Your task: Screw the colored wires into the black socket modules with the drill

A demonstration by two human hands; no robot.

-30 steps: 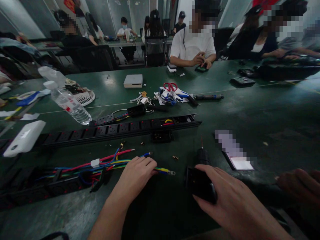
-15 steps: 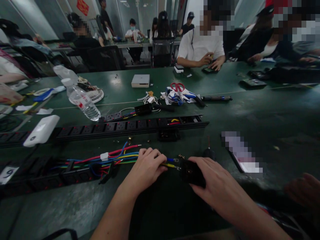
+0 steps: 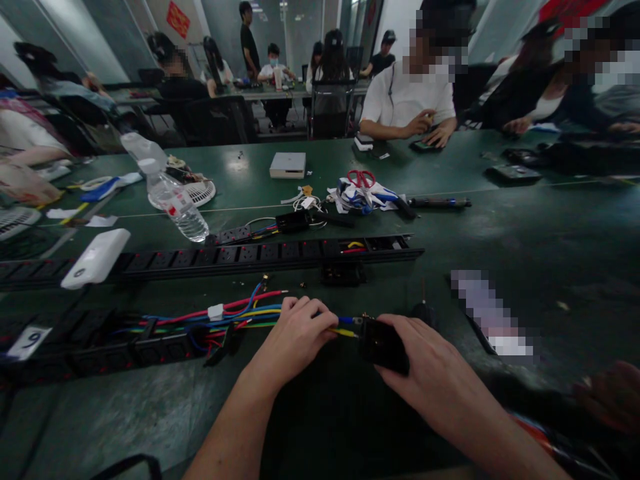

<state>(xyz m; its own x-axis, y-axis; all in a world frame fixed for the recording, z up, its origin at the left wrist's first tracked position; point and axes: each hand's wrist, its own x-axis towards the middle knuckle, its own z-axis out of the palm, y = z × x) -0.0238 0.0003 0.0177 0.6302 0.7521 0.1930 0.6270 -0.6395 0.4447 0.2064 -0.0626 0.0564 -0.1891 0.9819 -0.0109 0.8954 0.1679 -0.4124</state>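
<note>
My left hand [image 3: 306, 337] is closed around a bundle of blue and yellow wires [image 3: 267, 311]. Their lugged ends stick out to its right. In my right hand [image 3: 423, 357] is a small black plastic box [image 3: 384, 345], its near side against the wire ends; whether the lugs are inside it I cannot tell. The wires run left to a black socket strip [image 3: 167, 348], together with a red wire [image 3: 260, 297] whose end lies free. Small brass pieces lie near the wires, and a screwdriver [image 3: 424, 310] stands behind my right hand.
A second long socket strip [image 3: 250, 253] lies behind the wires, with a white box-shaped device [image 3: 96, 259] on its left part. Farther back are a plastic bottle [image 3: 177, 207] and red-handled scissors [image 3: 361, 178]. A phone [image 3: 493, 313] lies at right. Several people sit beyond.
The black box in my right hand has tilted slightly and come closer to the wire ends. My left hand keeps its grip. The whole view has shifted a little.
</note>
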